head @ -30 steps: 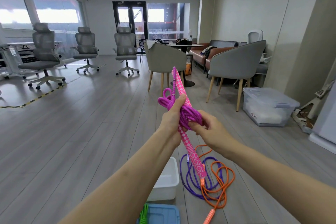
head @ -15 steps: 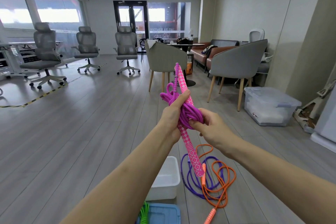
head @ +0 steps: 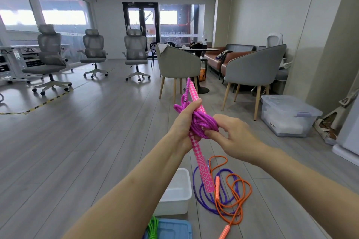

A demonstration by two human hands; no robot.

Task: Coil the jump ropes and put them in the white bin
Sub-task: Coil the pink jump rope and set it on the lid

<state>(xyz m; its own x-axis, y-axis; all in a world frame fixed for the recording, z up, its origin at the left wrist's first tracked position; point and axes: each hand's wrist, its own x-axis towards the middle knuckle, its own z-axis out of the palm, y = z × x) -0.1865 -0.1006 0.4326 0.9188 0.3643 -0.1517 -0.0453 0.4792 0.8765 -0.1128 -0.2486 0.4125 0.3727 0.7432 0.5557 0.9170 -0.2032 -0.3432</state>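
Magenta rope (head: 202,124) wound round pink handles (head: 198,147) — left hand (head: 184,124) grips bundle, right hand (head: 233,137) pinches coil.

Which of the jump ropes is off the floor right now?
The magenta jump rope with pink patterned handles, gripped by the left hand and right hand. The purple rope and orange rope lie loose on the floor.

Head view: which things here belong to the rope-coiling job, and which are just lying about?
Job:
magenta rope, held by both hands
purple rope on floor
orange rope on floor
green rope
white bin

Lying about:
blue lid
clear lidded tub
chairs
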